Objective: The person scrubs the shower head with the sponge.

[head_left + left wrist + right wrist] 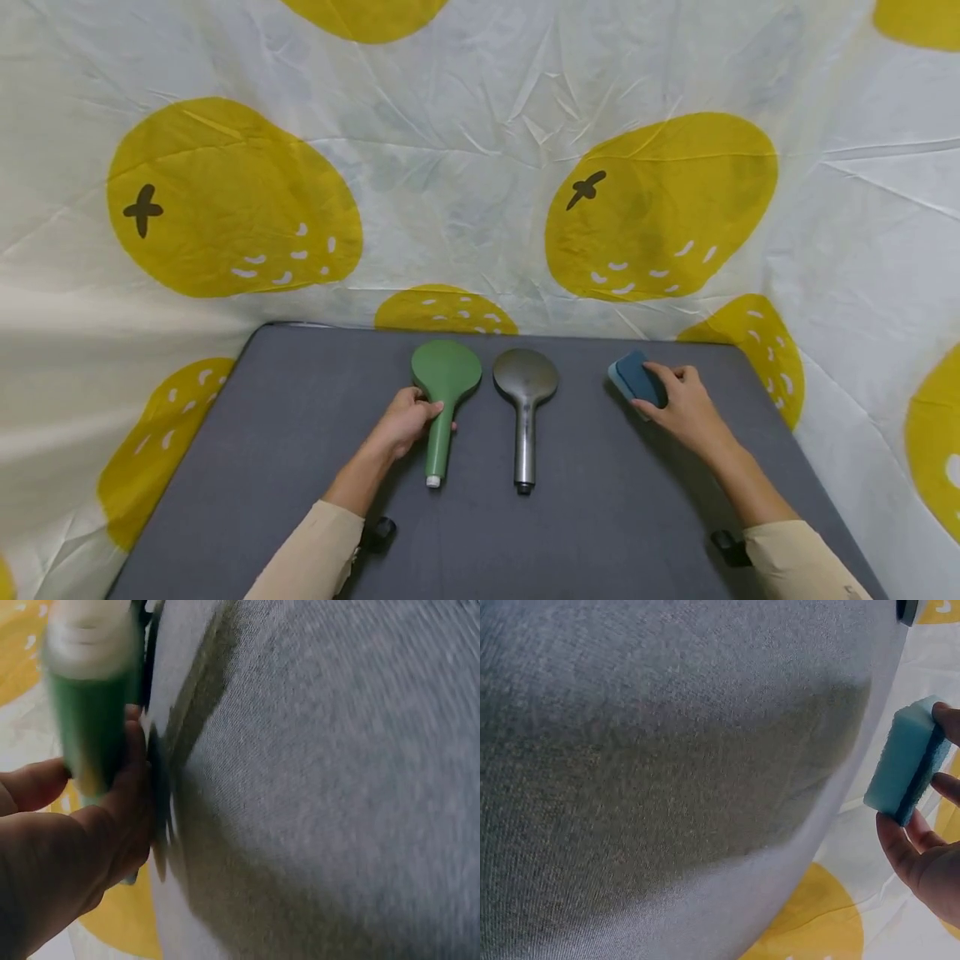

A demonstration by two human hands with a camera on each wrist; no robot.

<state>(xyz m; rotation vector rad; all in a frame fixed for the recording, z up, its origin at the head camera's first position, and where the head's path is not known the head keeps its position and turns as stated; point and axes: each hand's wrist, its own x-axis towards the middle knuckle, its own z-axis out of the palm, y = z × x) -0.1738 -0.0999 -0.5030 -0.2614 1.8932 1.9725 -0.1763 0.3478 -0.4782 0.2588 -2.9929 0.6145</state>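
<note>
My left hand (408, 421) grips the handle of a green shower head (447, 371), thumb on top and fingers curled beneath. Its round head points away from me and the white threaded end toward me; in the left wrist view the green handle (90, 712) looks blurred. Beside it on the right lies a dark grey metallic shower head (525, 375), flat on the table with no hand on it. Farther right, my right hand (686, 408) pinches a blue sponge (640, 379) by its edges. The right wrist view shows the sponge (907, 761) has a light foam layer and a darker scouring side.
A grey cloth-covered table (585, 533) lies under everything. Behind and at both sides hangs a white curtain (465, 192) printed with yellow fruit, close against the table's back edge. Black straps with small devices sit at both wrists.
</note>
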